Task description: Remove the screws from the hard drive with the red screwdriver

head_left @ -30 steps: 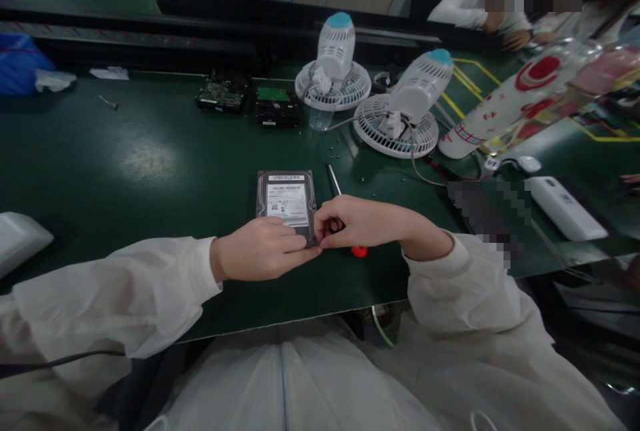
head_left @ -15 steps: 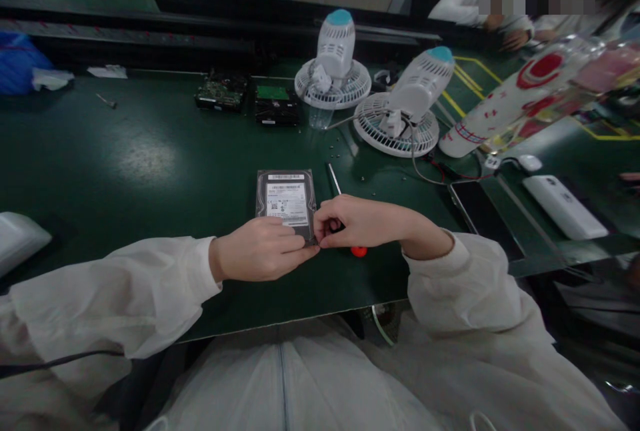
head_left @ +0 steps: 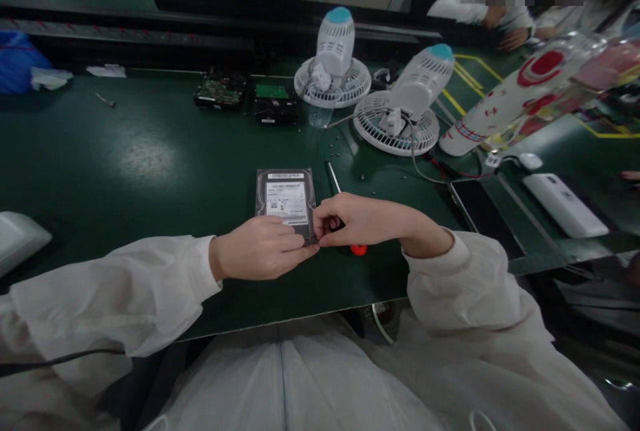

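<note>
A hard drive [head_left: 286, 199] lies label up on the green table. My left hand [head_left: 265, 247] covers its near edge, fingers curled against it and one finger stretched along to the near right corner. At that corner my right hand [head_left: 350, 219] is closed in a pinch, its thumb and fingertips meeting my left fingertip. Whatever the pinch holds is too small or hidden. Beneath my right hand lies a screwdriver; its metal shaft [head_left: 334, 178] points away from me and its red handle end [head_left: 359, 250] shows on the near side.
Several small screws [head_left: 334, 146] are scattered beyond the screwdriver. Two drives with circuit boards, one a hard drive [head_left: 277, 105], sit farther back. Two white fans [head_left: 336, 44] lie face down behind, cables trailing. A phone [head_left: 485, 217] and white power bank [head_left: 566, 205] lie right. Another person's hand [head_left: 515, 39] is across the table.
Hardly anything differs. Both hands stay at the drive's near right corner, and the whole view has shifted very slightly.
</note>
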The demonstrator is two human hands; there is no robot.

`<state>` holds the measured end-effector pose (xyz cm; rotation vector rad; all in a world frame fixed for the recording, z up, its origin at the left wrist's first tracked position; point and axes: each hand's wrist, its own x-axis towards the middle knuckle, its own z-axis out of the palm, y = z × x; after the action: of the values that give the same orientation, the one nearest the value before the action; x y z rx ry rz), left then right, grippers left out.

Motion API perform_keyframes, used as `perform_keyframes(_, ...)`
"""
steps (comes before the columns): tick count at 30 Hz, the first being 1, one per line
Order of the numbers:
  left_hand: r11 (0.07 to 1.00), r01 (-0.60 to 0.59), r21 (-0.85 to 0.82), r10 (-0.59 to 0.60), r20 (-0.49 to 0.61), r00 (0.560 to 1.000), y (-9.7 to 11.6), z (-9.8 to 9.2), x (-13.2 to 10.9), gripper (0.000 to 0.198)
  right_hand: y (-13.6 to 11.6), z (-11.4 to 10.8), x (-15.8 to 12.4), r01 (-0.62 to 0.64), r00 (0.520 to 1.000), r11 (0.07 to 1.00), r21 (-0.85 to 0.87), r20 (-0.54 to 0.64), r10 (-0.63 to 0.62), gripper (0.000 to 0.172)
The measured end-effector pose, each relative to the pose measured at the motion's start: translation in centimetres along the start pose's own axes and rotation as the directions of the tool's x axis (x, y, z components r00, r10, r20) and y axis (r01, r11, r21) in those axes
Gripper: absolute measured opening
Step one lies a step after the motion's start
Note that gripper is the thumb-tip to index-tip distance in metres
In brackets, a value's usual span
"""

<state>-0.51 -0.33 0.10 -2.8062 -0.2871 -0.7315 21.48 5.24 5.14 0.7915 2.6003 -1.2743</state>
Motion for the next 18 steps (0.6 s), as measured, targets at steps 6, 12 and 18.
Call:
perform_keyframes(6,1.0,0.009,0.003,-0.009,0.02,1.0,0.0,-0.1,0.0,0.02,-0.8,-1.2,-1.2,-0.125,0.985,0.987,-0.105,-0.135,0.11,0.015)
perform_keyframes(12,1.0,0.009,0.017,-0.01,0.038,0.999,0.0,-0.1,-0.1,0.021,-2.1,0.8,-4.1,-0.54,0.795,0.797,-0.271,-0.474,0.378,0.053)
perform_keyframes(18,1.0,0.006,0.02,-0.007,0.027,1.0,0.1,0.0,-0.2,0.02,-2.5,5.2,-4.1,-0.662,0.702,0.712,-0.234,-0.527,0.479,0.051)
